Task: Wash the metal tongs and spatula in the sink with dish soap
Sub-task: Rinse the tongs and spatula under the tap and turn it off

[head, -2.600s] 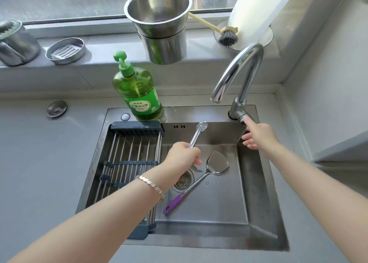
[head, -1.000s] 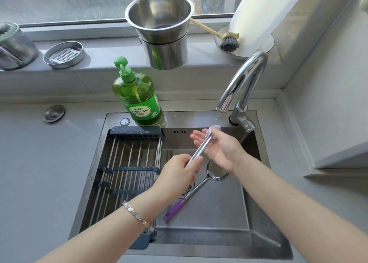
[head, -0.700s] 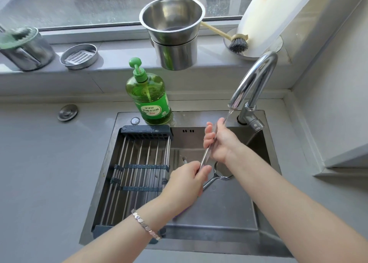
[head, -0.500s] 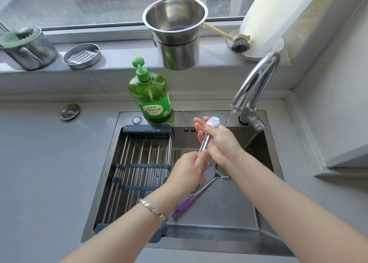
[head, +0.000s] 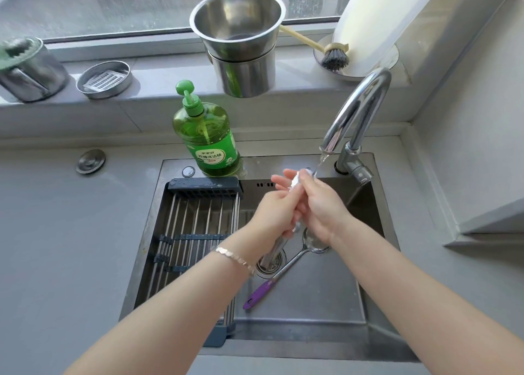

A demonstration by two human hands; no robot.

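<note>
Over the sink (head: 312, 303), my left hand (head: 272, 215) and right hand (head: 320, 210) meet with the tongs (head: 295, 180) between them, below the faucet (head: 357, 110) at its back right corner. Spatula (head: 286, 266) in the basin beneath; rack (head: 195, 227) across its left half; soap bottle (head: 208, 144) on its back rim.

rack (head: 195, 227) covers the sink's (head: 320, 303) left half; faucet (head: 360, 110) overhangs its back right.

**What my own hands keep out of sight**

My left hand (head: 276, 213) and right hand (head: 320, 207) wrap the tongs (head: 276, 249), so their middle is hidden; only the top tip and the lower end show. My right wrist covers part of the spatula (head: 295, 259) blade. The drain (head: 269, 271) sits partly behind the tongs. The soap bottle (head: 208, 144) label is too small to read. The left edge cuts off the canister (head: 28, 71).
</note>
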